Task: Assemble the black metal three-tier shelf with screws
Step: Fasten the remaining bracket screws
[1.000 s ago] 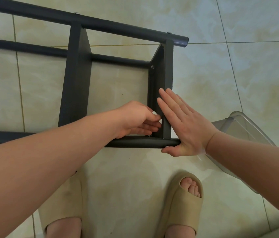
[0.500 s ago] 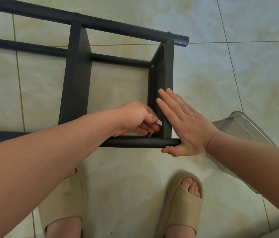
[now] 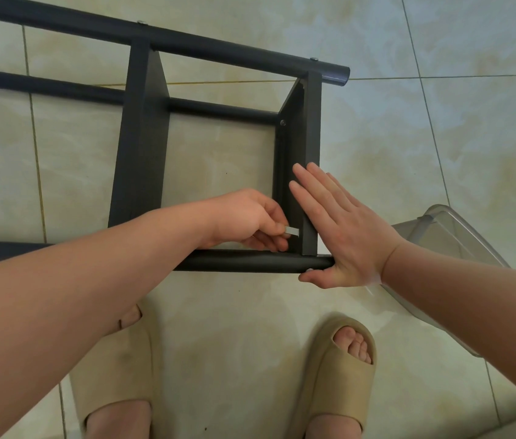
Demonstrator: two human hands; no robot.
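Note:
The black metal shelf frame (image 3: 142, 160) lies on its side on the tiled floor, its round posts running left to right. My left hand (image 3: 250, 220) reaches inside the frame and pinches a small silver tool (image 3: 292, 231) at the lower inner corner of the end panel (image 3: 310, 128). My right hand (image 3: 342, 229) presses flat, fingers straight, against the outer face of that panel, with the thumb under the end of the near post (image 3: 250, 259). A screw head (image 3: 283, 122) shows higher up on the panel's inner side.
A clear plastic bin (image 3: 446, 236) stands on the floor right behind my right wrist. My two feet in beige slippers (image 3: 339, 375) are just below the near post. Pale floor tiles lie all around the frame.
My left hand has drawn back slightly to the left, and the silver tool between its fingers now shows. My right hand and the frame have kept still.

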